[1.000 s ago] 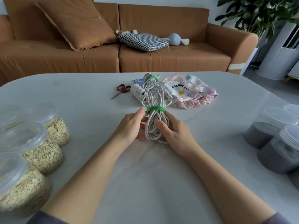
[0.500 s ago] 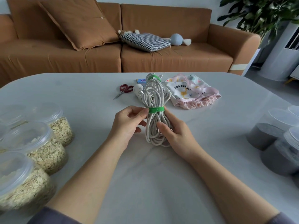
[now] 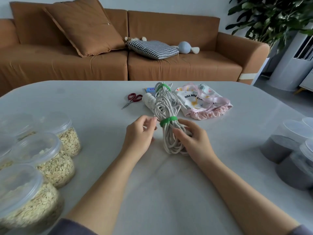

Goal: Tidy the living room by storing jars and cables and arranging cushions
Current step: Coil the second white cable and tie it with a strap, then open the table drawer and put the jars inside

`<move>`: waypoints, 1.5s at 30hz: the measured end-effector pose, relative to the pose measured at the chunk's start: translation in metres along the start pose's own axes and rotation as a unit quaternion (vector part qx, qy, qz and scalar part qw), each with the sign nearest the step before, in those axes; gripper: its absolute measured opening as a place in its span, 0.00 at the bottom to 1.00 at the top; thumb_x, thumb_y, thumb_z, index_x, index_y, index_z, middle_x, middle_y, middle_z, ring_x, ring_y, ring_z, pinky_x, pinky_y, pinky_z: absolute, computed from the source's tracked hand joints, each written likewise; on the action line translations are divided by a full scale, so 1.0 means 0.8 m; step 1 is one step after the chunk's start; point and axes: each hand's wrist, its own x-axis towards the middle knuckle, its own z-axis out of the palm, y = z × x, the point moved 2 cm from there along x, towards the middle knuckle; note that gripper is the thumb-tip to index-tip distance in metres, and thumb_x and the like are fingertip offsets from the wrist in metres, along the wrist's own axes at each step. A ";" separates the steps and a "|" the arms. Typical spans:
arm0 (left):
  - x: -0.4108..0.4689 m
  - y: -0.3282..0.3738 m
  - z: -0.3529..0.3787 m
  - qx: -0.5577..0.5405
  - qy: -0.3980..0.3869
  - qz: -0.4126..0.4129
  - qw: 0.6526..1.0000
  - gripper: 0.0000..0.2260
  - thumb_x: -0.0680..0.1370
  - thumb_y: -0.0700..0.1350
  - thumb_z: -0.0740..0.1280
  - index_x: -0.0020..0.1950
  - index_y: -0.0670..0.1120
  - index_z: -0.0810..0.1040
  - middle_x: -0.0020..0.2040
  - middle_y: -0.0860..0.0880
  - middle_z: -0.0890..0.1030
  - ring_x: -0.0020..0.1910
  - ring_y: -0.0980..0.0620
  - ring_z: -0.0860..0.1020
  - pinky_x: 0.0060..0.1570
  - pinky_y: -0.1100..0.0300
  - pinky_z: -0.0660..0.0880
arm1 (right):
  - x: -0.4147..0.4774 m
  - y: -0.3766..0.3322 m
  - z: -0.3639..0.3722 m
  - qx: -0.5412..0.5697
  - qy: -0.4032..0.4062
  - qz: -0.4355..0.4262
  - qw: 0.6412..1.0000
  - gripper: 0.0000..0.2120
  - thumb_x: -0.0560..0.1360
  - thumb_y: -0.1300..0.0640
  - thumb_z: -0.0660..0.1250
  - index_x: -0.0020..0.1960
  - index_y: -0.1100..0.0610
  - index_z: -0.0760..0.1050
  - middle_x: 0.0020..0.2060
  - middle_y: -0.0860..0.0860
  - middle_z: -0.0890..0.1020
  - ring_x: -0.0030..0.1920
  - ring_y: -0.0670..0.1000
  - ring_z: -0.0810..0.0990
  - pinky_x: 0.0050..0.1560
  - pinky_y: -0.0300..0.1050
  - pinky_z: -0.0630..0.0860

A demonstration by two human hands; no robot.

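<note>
Two hands meet at a white cable bundle (image 3: 166, 106) on the pale table (image 3: 169, 192). The right hand (image 3: 194, 141) grips the bundle's lower loops, thumb across the front and fingers curled behind. The left hand (image 3: 140, 133) sits just left of the bundle with its fingers curled, the tips at the end of the green strap (image 3: 168, 120) that binds the bundle's middle; whether they pinch the strap or only touch it cannot be told. A second green strap (image 3: 162, 87) wraps the bundle's far end. Just left of the bundle's far half lies a white tube (image 3: 149, 101), with red-handled scissors (image 3: 133, 99) a little further left and a small blue box (image 3: 150, 89) beside the far end. Just right of the bundle lies a pink printed pouch (image 3: 203, 102). Well to the bundle's left stand clear lidded jars of oats (image 3: 50, 158); well to its right stand lidded jars of dark filling (image 3: 281, 145). Beyond the bundle, past the table's far edge, is a brown sofa (image 3: 186, 68). A brown cushion (image 3: 84, 28) leans on its back, up and left of the bundle. A checked cushion (image 3: 152, 48) lies flat on the seat straight beyond the bundle, with a blue plush toy (image 3: 185, 47) just to its right.
</note>
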 end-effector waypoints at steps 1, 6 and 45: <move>0.002 -0.004 -0.001 0.035 0.002 0.018 0.999 0.10 0.79 0.50 0.64 0.41 0.47 0.78 0.37 0.52 0.82 0.35 0.51 0.79 0.38 0.57 0.73 | 0.005 -0.002 -0.007 0.023 0.034 0.038 0.998 0.10 0.73 0.59 0.72 0.54 0.54 0.79 0.40 0.48 0.84 0.37 0.42 0.81 0.41 0.41 0.77; 0.018 -0.001 0.020 0.189 0.008 0.038 0.981 0.10 0.78 0.48 0.62 0.39 0.46 0.74 0.35 0.49 0.80 0.39 0.45 0.75 0.38 0.54 0.72 | 0.084 -0.044 -0.031 0.099 0.109 0.082 0.986 0.05 0.73 0.58 0.71 0.47 0.58 0.78 0.30 0.49 0.79 0.26 0.45 0.76 0.27 0.37 0.72; -0.257 0.030 -0.052 0.440 -0.071 0.161 0.881 0.18 0.76 0.50 0.57 0.60 0.44 0.75 0.60 0.46 0.77 0.57 0.43 0.76 0.57 0.49 0.71 | -0.207 -0.069 -0.044 -0.307 -0.158 -0.111 0.932 0.17 0.76 0.61 0.62 0.64 0.58 0.72 0.63 0.56 0.72 0.62 0.59 0.71 0.62 0.53 0.70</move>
